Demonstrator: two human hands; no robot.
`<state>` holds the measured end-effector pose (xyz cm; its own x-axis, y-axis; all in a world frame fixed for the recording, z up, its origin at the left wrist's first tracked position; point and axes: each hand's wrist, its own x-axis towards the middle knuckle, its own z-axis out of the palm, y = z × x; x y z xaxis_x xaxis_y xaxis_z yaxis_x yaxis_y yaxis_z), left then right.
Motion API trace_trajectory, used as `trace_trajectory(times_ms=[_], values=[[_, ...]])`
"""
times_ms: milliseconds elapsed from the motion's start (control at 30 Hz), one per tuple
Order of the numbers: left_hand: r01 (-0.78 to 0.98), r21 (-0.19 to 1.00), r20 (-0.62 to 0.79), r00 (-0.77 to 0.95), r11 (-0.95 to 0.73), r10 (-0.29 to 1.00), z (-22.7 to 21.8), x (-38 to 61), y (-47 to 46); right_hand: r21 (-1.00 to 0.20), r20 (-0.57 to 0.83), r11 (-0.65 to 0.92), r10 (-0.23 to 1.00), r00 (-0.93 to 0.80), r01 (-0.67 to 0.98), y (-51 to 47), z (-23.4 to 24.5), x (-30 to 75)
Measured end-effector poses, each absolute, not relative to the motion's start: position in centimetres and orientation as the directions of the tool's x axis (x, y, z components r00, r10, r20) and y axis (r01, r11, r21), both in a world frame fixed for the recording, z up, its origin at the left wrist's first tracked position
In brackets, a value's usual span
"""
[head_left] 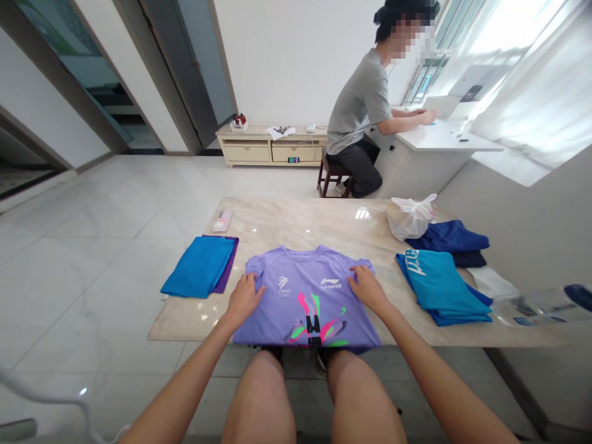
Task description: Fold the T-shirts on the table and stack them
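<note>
A light purple T-shirt (pixel 296 293) lies front up on the table before me, its collar at the far side and its lower edge at the near edge. White logos and a pink, green and black print mark its front. My left hand (pixel 244 300) rests on the shirt's left side just below the sleeve, thumb and fingers apart. On the opposite side, my right hand (pixel 369 288) touches the fabric near the right sleeve, its thumb and fingers also apart. The left sleeve looks bunched.
Left on the marble-look table (pixel 296 216) are folded blue cloth (pixel 198 265) and a small pink box (pixel 222 220). At right lie a turquoise shirt (pixel 444 287), dark blue clothes (pixel 456 237), a white plastic bag (pixel 409 216) and a clear bottle (pixel 541 306). Beyond, a person (pixel 358 102) sits at a white desk.
</note>
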<state>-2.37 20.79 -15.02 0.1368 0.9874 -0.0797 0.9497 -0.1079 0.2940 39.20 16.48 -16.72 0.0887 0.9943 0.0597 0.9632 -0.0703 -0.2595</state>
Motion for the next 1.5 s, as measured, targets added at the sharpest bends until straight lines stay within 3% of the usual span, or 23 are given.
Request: trace_trajectory(times_ms=[200,300,433,533,667,800,867,967,1067,1167,1267,1367,1500], values=[[0.932,0.36,0.063,0.023,-0.044,0.998,-19.5,-2.6,25.0,-0.183,0.181,-0.097,0.975,0.131,0.978,21.4,-22.3,41.1],[0.938,0.347,0.062,-0.004,-0.018,0.998,-20.1,-3.5,26.1,-0.249,0.184,-0.111,0.97,0.159,0.962,21.7,-24.6,42.0],[0.938,0.344,-0.042,-0.023,0.036,0.999,-19.2,-4.2,27.1,-0.344,0.133,-0.086,0.981,0.139,0.935,21.1,-24.4,42.3],[0.912,0.404,-0.104,-0.024,0.065,0.994,-17.8,-4.0,27.5,-0.316,0.128,-0.02,0.99,0.064,0.949,20.5,-21.9,41.9],[0.724,0.678,-0.123,-0.064,0.131,0.99,-15.0,-3.8,27.4,-0.254,0.183,0.037,0.983,0.011,0.967,19.9,-16.9,41.6],[0.598,0.789,-0.136,-0.057,0.143,0.989,-10.5,-4.8,27.0,-0.339,0.128,-0.02,0.99,0.067,0.941,19.2,-10.1,42.2],[0.518,0.849,-0.095,-0.046,0.105,0.994,-7.4,-5.7,26.5,-0.416,0.202,-0.004,0.975,0.096,0.909,18.5,-6.2,42.6],[0.277,0.96,0.06,-0.027,-0.05,0.998,-2.5,-6.6,24.5,-0.541,0.43,0.079,0.881,0.195,0.837,16.6,-1.0,42.8],[0.096,0.995,0.039,0.025,-0.041,0.999,0.6,-6.6,21.2,-0.66,0.479,0.108,0.823,0.305,0.744,14.1,0.8,41.8],[0.15,0.976,-0.181,0.166,0.157,0.969,1.0,-5.8,18.2,-0.734,0.216,0.044,0.961,0.171,0.678,12.0,-1.0,40.1],[0.223,0.954,-0.234,0.141,0.199,0.962,0.4,-5.4,17.2,-0.722,0.018,-0.006,0.999,0.027,0.692,11.1,-2.8,38.9],[0.243,0.963,-0.126,0.028,0.116,0.992,1.1,-5.9,18.0,-0.716,0.088,0.022,0.994,0.06,0.697,11.1,-1.5,39.4],[0.184,0.981,0.068,-0.058,-0.057,0.996,3.4,-7.0,19.2,-0.683,0.282,0.108,0.951,0.124,0.722,11.6,3.0,41.4]])
